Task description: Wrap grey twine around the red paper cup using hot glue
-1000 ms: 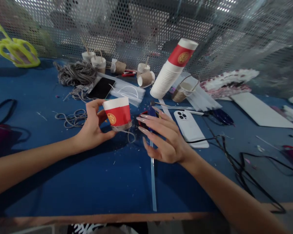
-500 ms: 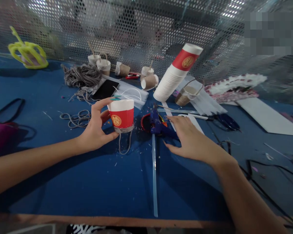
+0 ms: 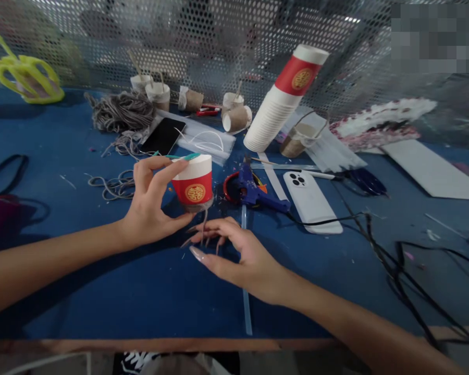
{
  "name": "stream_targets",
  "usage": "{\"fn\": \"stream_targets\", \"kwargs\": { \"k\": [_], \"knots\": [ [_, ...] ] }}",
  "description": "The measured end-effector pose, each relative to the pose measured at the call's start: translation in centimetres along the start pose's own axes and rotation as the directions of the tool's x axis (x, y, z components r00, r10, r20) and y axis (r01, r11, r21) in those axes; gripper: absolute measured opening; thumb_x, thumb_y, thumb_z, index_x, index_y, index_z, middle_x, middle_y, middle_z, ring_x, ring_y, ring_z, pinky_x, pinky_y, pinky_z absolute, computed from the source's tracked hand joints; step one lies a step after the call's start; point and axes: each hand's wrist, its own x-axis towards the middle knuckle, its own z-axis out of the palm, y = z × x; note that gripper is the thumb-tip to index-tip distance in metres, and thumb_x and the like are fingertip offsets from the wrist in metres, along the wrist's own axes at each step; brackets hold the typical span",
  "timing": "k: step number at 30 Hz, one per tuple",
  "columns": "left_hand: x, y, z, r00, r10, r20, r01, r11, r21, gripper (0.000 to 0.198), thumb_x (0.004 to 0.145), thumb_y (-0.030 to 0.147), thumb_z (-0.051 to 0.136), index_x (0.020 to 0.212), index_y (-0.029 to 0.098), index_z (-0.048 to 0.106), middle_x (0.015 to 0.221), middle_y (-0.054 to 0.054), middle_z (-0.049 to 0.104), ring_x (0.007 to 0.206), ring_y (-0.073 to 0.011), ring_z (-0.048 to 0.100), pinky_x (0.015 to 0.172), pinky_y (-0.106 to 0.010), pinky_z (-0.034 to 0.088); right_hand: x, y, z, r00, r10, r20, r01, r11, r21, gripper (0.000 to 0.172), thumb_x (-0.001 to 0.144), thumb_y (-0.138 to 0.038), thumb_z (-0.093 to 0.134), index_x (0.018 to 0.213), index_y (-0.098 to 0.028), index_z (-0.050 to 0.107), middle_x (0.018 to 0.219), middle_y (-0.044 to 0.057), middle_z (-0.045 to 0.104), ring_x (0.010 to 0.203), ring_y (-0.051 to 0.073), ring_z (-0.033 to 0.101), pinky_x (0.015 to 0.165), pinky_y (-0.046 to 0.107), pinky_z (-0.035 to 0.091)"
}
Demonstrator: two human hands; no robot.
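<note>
My left hand [image 3: 148,200] is closed around a red and white paper cup [image 3: 195,179] with a gold emblem, fingers over the top and thumb at the bottom edge. Grey cord is wound around the cup's lower end, and its loose tail [image 3: 205,221] hangs down. Just below the cup is my right hand [image 3: 234,255], thumb and fingers apart beside the hanging tail; whether a finger touches it I cannot tell. Right of the cup, a blue glue gun [image 3: 254,190] rests on a round red-rimmed object, a long clear glue stick [image 3: 247,307] reaching toward the table's front edge.
A tall leaning stack of paper cups [image 3: 275,112] stands behind the glue gun. A white phone [image 3: 312,203], a black phone [image 3: 163,136] and a heap of grey cord [image 3: 121,113] lie around. Small brown cups [image 3: 158,96] line the mesh panel. A black cable [image 3: 402,286] trails at right.
My right hand has left the glue gun's handle area and moved left to below the cup, uncovering the white phone. The cup has turned slightly in my left hand, its emblem now more central.
</note>
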Motion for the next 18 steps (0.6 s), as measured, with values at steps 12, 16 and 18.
{"fn": "stream_targets", "kwargs": {
  "k": [12, 16, 18],
  "knots": [
    [-0.2, -0.4, 0.1, 0.995, 0.012, 0.098, 0.01, 0.975, -0.223, 0.083, 0.071, 0.034, 0.076, 0.142, 0.03, 0.032, 0.123, -0.013, 0.045, 0.113, -0.0333, 0.051, 0.088, -0.06, 0.057, 0.2, 0.1, -1.8, 0.986, 0.054, -0.159, -0.003, 0.953, 0.302, 0.035, 0.087, -0.047, 0.062, 0.067, -0.019, 0.057, 0.05, -0.007, 0.048, 0.04, 0.005, 0.039, 0.038, 0.02, 0.028],
    [0.0, -0.2, -0.1, 0.985, 0.06, 0.161, -0.019, 0.968, -0.25, 0.085, 0.072, 0.027, 0.075, 0.144, 0.028, 0.03, 0.123, -0.014, 0.045, 0.115, -0.0334, 0.051, 0.085, -0.058, 0.059, 0.4, 0.6, -2.2, 0.966, -0.059, -0.25, 0.102, 0.981, 0.164, 0.035, 0.087, -0.048, 0.064, 0.067, -0.02, 0.059, 0.051, -0.005, 0.053, 0.043, 0.007, 0.048, 0.042, 0.022, 0.034],
    [0.0, -0.3, -0.1, 0.984, 0.062, 0.165, -0.017, 0.966, -0.259, 0.086, 0.071, 0.029, 0.076, 0.144, 0.028, 0.03, 0.123, -0.014, 0.045, 0.115, -0.0342, 0.051, 0.088, -0.061, 0.057, 0.5, 0.8, -2.2, 0.958, -0.105, -0.267, 0.14, 0.983, 0.116, 0.036, 0.087, -0.05, 0.063, 0.067, -0.02, 0.059, 0.051, -0.005, 0.054, 0.045, 0.008, 0.049, 0.045, 0.024, 0.037]
  ]
}}
